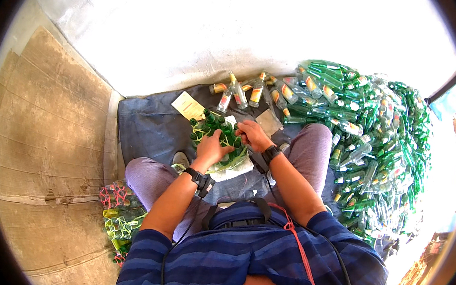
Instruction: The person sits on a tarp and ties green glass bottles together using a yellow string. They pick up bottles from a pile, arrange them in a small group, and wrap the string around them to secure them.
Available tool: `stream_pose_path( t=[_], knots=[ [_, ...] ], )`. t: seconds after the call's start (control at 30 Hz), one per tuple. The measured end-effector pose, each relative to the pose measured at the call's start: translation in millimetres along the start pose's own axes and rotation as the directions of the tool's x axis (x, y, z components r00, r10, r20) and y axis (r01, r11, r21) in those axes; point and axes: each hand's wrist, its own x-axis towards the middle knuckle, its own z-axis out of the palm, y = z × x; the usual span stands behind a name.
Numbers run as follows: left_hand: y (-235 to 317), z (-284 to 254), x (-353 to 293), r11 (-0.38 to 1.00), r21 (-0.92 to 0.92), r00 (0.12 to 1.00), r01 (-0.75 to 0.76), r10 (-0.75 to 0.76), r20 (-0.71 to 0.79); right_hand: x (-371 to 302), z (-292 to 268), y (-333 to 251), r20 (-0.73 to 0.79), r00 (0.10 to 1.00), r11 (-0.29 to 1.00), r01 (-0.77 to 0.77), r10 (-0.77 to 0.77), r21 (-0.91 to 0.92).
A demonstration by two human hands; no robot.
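Note:
A tight bundle of green glass bottles (pixel 209 118) stands upright between my legs, with pale green-yellow string (pixel 234 164) around its side. My left hand (pixel 210 151) rests on the near side of the bundle, thumb and forefinger spread apart. At the right side of the bundle, my right hand (pixel 255 135) is closed with its fingers curled in. Whatever those fingers pinch is hidden or too small to make out. Under the bundle's near edge shows a white pad (pixel 236 170).
Clear labelled bottles (pixel 239 94) stand near the wall, beyond the bundle. A big heap of green and clear bottles (pixel 365 119) fills the right side. String-tied bundles (pixel 124 222) lie at my left. A yellow card (pixel 188 107) and brown cardboard piece (pixel 269 122) lie on the dark sheet (pixel 145 122).

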Motion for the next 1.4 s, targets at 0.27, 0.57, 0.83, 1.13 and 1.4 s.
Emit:
stream_pose_path(
  t=[0.27, 0.57, 0.83, 1.13, 1.4],
  knots=[
    [18, -4, 1, 0.996, 0.092, 1.0, 0.003, -0.002, -0.017, 36, -45, 62, -0.063, 0.958, 0.783, -0.19, 0.28, 0.592],
    [9, -1, -3, 0.997, 0.064, 0.997, -0.032, 0.037, -0.067, 40, -36, 61, -0.037, 0.954, 0.86, -0.253, 0.299, 0.443],
    [4, -1, -4, 0.998, 0.023, 0.996, -0.06, 0.062, -0.071, 37, -34, 54, 0.099, 0.941, 0.809, -0.33, 0.324, 0.487],
    [3, -4, -2, 0.994, 0.037, 0.995, -0.099, 0.1, -0.029, 27, -30, 56, 0.054, 0.985, 0.95, -0.173, 0.164, 0.261],
    [7, -6, -3, 0.994, 0.059, 0.994, -0.088, 0.092, -0.063, 7, -26, 39, 0.038, 0.993, 0.994, -0.108, 0.107, 0.008]
  ],
)
